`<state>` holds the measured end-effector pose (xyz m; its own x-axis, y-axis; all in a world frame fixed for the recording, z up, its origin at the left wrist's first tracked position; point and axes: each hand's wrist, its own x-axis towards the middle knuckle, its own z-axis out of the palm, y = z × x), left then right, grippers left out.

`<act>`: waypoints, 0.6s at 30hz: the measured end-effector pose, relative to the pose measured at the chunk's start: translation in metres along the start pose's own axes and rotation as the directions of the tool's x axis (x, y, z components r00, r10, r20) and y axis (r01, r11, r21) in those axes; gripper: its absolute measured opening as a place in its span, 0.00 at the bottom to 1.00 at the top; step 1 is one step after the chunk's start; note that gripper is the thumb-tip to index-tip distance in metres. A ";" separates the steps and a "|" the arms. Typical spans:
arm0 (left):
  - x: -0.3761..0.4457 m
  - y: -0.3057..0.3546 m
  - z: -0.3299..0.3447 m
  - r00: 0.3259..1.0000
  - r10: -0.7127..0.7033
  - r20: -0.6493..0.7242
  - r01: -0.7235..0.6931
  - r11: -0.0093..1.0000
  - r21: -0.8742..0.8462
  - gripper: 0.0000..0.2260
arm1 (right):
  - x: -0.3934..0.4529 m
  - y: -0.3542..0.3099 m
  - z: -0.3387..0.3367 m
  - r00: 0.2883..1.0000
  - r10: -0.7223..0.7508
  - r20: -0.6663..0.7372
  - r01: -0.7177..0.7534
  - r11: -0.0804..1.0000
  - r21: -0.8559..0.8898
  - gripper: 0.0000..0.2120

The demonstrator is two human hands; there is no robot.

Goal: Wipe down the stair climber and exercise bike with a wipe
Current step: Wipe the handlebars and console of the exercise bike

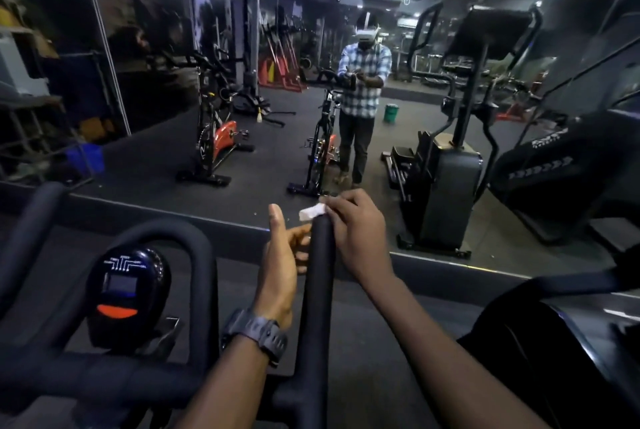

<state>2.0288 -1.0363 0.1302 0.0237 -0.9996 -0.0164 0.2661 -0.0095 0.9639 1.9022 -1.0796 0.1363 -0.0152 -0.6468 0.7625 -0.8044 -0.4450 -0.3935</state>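
Note:
I stand at the exercise bike, whose black padded right handlebar (318,276) runs forward between my hands. My right hand (360,238) curls over the bar's far tip and holds a small white wipe (312,212) against it. My left hand (282,262), with a black watch on the wrist, lies along the bar's left side, thumb up and fingers straight, touching the bar. The bike's black console (126,293) with a small screen and an orange button sits at lower left inside the looped handlebar (166,231). The black stair climber (571,342) shows at the right edge.
A wall mirror ahead reflects the gym: me at the bike, a second red and black bike (216,137), a green bucket (391,113) and the stair climber's reflection (446,165). Black rubber flooring lies below. Shelving with clutter stands at far left.

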 end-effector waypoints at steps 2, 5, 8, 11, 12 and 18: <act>0.000 0.000 0.000 1.000 0.017 0.015 -0.017 1.000 0.013 0.38 | -0.034 -0.009 -0.006 0.998 0.069 -0.005 -0.068 0.989 0.131 0.07; 0.003 -0.008 0.001 0.997 0.043 -0.057 -0.040 0.997 0.061 0.41 | -0.105 -0.027 -0.021 0.992 0.118 0.043 -0.125 0.951 0.283 0.07; 0.001 -0.012 0.002 0.995 0.064 -0.081 -0.055 0.992 0.110 0.43 | -0.098 -0.033 -0.017 0.993 0.099 0.070 -0.112 0.972 0.207 0.10; 0.000 -0.012 0.003 0.994 0.091 -0.052 -0.083 0.986 0.146 0.42 | -0.043 -0.022 -0.006 0.999 0.029 0.028 -0.030 0.999 0.045 0.09; -0.001 -0.010 0.004 0.994 0.096 -0.047 -0.088 0.985 0.149 0.42 | -0.033 -0.021 -0.005 0.999 0.005 0.038 -0.005 1.000 -0.002 0.09; 0.002 -0.008 0.000 0.997 0.014 -0.074 -0.010 0.998 0.058 0.39 | -0.107 -0.042 -0.024 0.843 -0.341 0.415 0.353 0.934 0.051 0.07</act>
<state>2.0269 -1.0383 0.1227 0.0991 -0.9948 -0.0221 0.2094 -0.0009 0.9778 1.9239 -0.9766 0.0832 0.5081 -0.6506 0.5643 -0.7266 -0.6757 -0.1248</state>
